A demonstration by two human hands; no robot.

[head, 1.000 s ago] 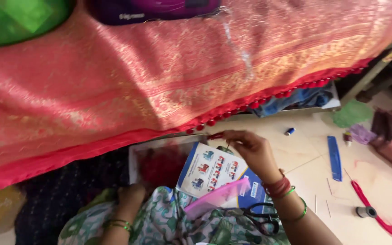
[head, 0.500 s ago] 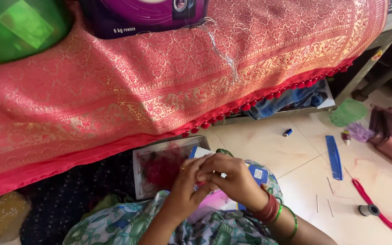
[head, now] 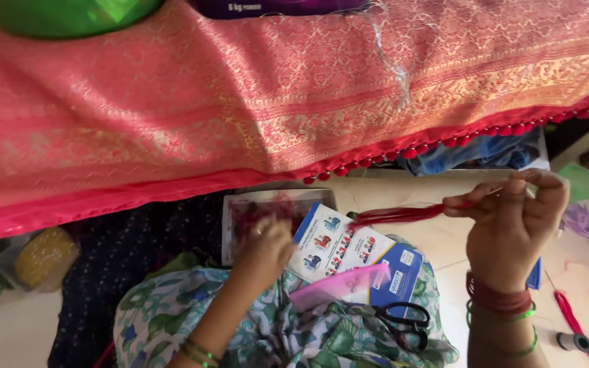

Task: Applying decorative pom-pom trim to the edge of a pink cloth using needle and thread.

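My right hand is raised at the right, its fingertips pinched on a bunch of red threads that trails left toward my lap. My left hand is blurred and reaches down into a clear plastic box holding red material. A blue and white printed card and a pink sheet lie on my lap, which is covered by green floral cloth. Black-handled scissors rest on the cloth below the card.
A pink and gold sari with a row of red bead tassels along its edge hangs across the top. A thread spool and red strand lie on the floor at the right. A yellow bag sits left.
My hands were together over the card; the right hand has moved up and right, drawing the red threads out, while the left has dropped into the plastic box.
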